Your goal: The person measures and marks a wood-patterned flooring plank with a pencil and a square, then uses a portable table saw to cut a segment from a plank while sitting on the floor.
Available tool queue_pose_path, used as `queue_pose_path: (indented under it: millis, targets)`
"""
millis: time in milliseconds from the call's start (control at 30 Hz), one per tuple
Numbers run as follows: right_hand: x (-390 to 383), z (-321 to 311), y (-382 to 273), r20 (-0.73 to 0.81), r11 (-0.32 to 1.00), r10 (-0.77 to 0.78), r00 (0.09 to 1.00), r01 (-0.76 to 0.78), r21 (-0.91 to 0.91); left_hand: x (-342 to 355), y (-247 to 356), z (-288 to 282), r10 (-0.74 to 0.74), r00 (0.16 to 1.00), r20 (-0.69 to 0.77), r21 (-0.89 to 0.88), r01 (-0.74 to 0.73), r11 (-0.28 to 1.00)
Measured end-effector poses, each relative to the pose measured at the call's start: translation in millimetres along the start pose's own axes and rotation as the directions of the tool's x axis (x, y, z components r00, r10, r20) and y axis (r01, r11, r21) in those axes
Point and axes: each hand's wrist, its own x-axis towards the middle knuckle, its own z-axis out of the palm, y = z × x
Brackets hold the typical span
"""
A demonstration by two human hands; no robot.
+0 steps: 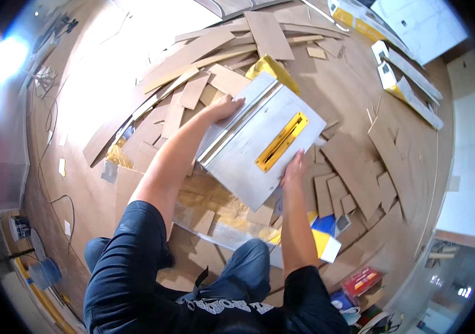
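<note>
Head view: metal tabletop (255,136) held between left hand (224,108) and right hand (294,170), gripped by fingers at opposite sides.

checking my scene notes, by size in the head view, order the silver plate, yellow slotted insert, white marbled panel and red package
1. Silver plate
2. White marbled panel
3. Yellow slotted insert and red package: too alike to rank

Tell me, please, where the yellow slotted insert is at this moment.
In the head view, the yellow slotted insert sits in the right part of the silver metal panel, just above the right hand.
</note>
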Motion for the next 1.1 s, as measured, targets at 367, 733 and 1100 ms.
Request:
queue_pose_path:
  millis: [367, 733, 1100]
  targets:
    - [-12, -20, -46, 0.112, 0.991, 0.115, 0.987, -0.121, 0.049, -45, 36, 0, -0.005, 0.998, -0.060, -0.022, 0.004, 1.000]
    - [-69, -95, -184, 0.377, 0.746, -0.140, 0.916, 0.347, -0.568, -311, -4, 57, -0.218, 0.971, -0.097, -0.836, 0.040, 0.548]
    - [-146, -21, -272, 0.781, 0.041, 0.119, 0.613, 0.783, -0.620, -445, -2, 144, -0.081, 0.942, 0.326, -0.939, 0.313, -0.143]
